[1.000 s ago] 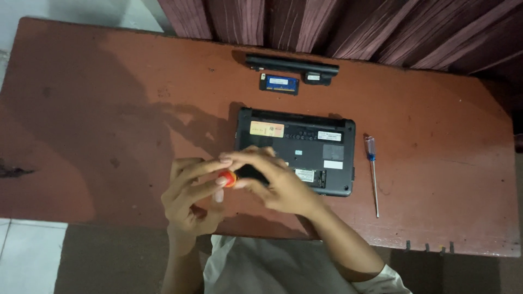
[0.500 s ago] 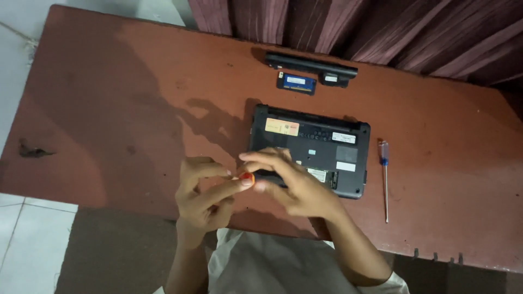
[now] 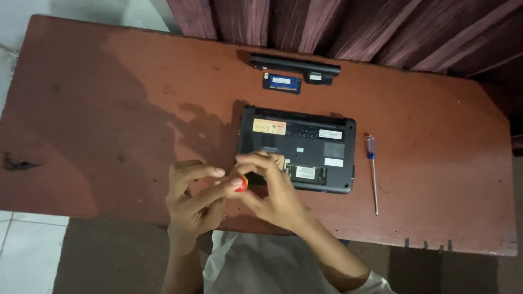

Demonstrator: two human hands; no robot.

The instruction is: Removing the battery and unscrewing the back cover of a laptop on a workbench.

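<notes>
A small black laptop (image 3: 305,139) lies upside down on the reddish-brown table (image 3: 109,109), its underside showing stickers and an open memory bay. Both my hands meet at its near left corner. My right hand (image 3: 275,193) is curled around a small red-capped tool (image 3: 241,183), whose lower part is hidden by my fingers. My left hand (image 3: 193,198) pinches the red cap with thumb and index fingertip, the other fingers spread apart.
A long black battery (image 3: 294,65) and a blue memory module (image 3: 281,83) lie at the table's far edge. A blue-handled screwdriver (image 3: 372,171) rests right of the laptop. Dark curtains (image 3: 327,27) hang behind. Pale floor tiles (image 3: 22,250) show at left.
The head camera has shifted, so the whole scene sits differently in the frame. My hands stay together on the red-capped tool at the laptop's near left corner.
</notes>
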